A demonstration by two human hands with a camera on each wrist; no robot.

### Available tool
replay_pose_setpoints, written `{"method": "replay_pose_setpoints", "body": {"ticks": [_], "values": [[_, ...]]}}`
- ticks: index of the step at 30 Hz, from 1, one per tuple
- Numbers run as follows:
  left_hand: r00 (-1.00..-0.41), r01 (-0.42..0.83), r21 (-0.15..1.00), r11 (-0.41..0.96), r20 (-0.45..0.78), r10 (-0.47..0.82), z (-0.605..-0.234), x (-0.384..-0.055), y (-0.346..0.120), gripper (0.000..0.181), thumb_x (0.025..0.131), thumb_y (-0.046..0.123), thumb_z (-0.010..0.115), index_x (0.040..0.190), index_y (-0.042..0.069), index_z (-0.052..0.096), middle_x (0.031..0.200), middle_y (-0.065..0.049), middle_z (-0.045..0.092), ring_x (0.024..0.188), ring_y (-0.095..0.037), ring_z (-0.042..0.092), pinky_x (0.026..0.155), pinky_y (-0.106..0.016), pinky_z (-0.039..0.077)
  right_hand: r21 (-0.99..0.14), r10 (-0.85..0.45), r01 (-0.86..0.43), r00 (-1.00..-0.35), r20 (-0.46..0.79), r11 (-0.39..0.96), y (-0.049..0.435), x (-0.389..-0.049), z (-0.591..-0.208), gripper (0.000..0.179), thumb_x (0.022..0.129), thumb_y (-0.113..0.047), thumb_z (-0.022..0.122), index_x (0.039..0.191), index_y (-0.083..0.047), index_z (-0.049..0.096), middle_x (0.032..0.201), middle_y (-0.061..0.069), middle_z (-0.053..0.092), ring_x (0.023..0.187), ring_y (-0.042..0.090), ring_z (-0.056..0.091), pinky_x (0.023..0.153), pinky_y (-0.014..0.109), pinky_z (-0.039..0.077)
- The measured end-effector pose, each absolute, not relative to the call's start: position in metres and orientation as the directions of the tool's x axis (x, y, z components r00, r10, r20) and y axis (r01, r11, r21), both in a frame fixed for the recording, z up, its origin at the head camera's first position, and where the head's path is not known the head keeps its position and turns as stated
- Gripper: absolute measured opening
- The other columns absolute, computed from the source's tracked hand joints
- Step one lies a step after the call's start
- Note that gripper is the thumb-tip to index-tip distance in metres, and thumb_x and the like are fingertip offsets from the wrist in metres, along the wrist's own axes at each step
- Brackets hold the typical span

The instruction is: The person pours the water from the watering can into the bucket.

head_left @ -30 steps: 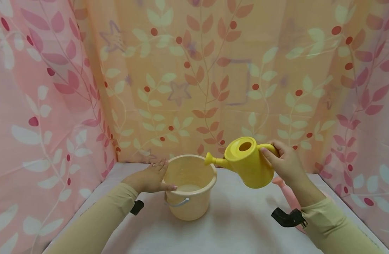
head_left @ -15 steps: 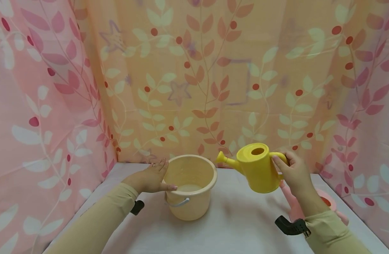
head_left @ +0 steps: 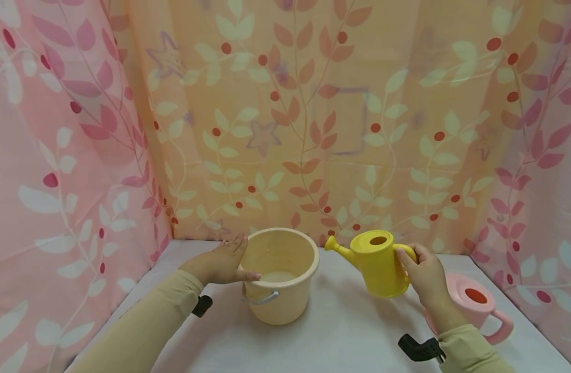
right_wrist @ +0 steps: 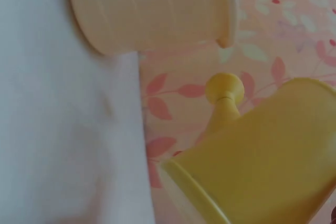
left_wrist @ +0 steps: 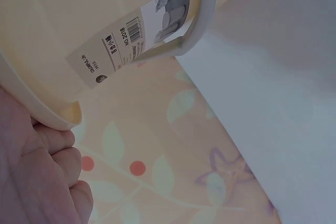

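Observation:
A cream bucket stands upright on the white table, with its pale grey handle hanging down. My left hand rests on the left of its rim, fingers extended and thumb lying over the near rim. In the left wrist view, fingertips show by the bucket rim. To the right, my right hand grips a yellow watering can by its handle. Its spout points left towards the bucket, apart from it. The can is low over the table; whether its base touches is unclear.
A pink watering can stands at the right, partly hidden behind my right hand and wrist. Patterned cloth encloses the white table at the back and both sides.
My right hand has brought the yellow watering can right and down, away from the bucket, and it is less tilted. More of the pink watering can shows. The left hand and bucket stayed put.

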State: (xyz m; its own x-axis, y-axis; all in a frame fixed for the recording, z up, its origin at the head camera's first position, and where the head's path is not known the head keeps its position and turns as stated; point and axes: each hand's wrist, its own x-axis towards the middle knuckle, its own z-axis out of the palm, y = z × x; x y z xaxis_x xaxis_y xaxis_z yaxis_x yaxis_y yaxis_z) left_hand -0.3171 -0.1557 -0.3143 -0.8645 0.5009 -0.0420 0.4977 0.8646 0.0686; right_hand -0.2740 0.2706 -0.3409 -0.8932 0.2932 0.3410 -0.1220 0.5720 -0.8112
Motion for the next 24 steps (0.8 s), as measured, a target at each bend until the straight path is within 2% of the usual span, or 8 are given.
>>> {"method": "replay_pose_setpoints", "body": {"ticks": [4, 11, 19, 24], "values": [[-0.864, 0.498, 0.071, 0.864, -0.042, 0.502, -0.316, -0.318, -0.158, 0.114, 0.075, 0.078, 0.038, 0.142, -0.011, 0.012, 0.148, -0.027, 0.010, 0.138, -0.035, 0.009, 0.110, -0.050, 0.011, -0.815, 0.333, -0.119, -0.872, 0.359, 0.568, 0.264, -0.280, -0.356, 0.037, 0.089, -0.040, 0.056, 0.102, -0.005, 0.060, 0.087, 0.007, 0.054, 0.079, 0.015, 0.047, 0.062, 0.017, 0.042], [-0.865, 0.495, 0.095, 0.864, -0.035, 0.500, -0.318, -0.321, -0.158, 0.115, 0.074, 0.080, 0.037, 0.142, -0.010, 0.011, 0.148, -0.027, 0.008, 0.138, -0.035, 0.007, 0.110, -0.050, 0.010, -0.870, 0.379, -0.087, -0.876, 0.299, 0.485, 0.255, -0.289, -0.382, 0.040, 0.089, -0.040, 0.055, 0.104, -0.003, 0.058, 0.094, 0.008, 0.054, 0.081, 0.015, 0.048, 0.064, 0.016, 0.044], [-0.876, 0.480, 0.050, 0.876, -0.033, 0.481, -0.323, -0.325, -0.159, 0.117, 0.071, 0.084, 0.033, 0.144, -0.005, 0.009, 0.150, -0.021, 0.009, 0.139, -0.029, 0.007, 0.111, -0.046, 0.012, -0.839, 0.371, -0.073, -0.874, 0.315, 0.539, 0.242, -0.293, -0.401, 0.037, 0.092, -0.038, 0.052, 0.099, -0.003, 0.057, 0.091, 0.012, 0.058, 0.081, 0.020, 0.050, 0.064, 0.020, 0.043], [-0.881, 0.471, 0.062, 0.880, -0.028, 0.473, -0.326, -0.326, -0.159, 0.116, 0.072, 0.082, 0.036, 0.144, -0.004, 0.009, 0.151, -0.019, 0.008, 0.139, -0.028, 0.008, 0.111, -0.045, 0.013, -0.850, 0.394, -0.080, -0.860, 0.323, 0.521, 0.234, -0.294, -0.409, 0.035, 0.092, -0.037, 0.053, 0.096, -0.003, 0.058, 0.091, 0.011, 0.059, 0.083, 0.020, 0.049, 0.066, 0.019, 0.041]]}}
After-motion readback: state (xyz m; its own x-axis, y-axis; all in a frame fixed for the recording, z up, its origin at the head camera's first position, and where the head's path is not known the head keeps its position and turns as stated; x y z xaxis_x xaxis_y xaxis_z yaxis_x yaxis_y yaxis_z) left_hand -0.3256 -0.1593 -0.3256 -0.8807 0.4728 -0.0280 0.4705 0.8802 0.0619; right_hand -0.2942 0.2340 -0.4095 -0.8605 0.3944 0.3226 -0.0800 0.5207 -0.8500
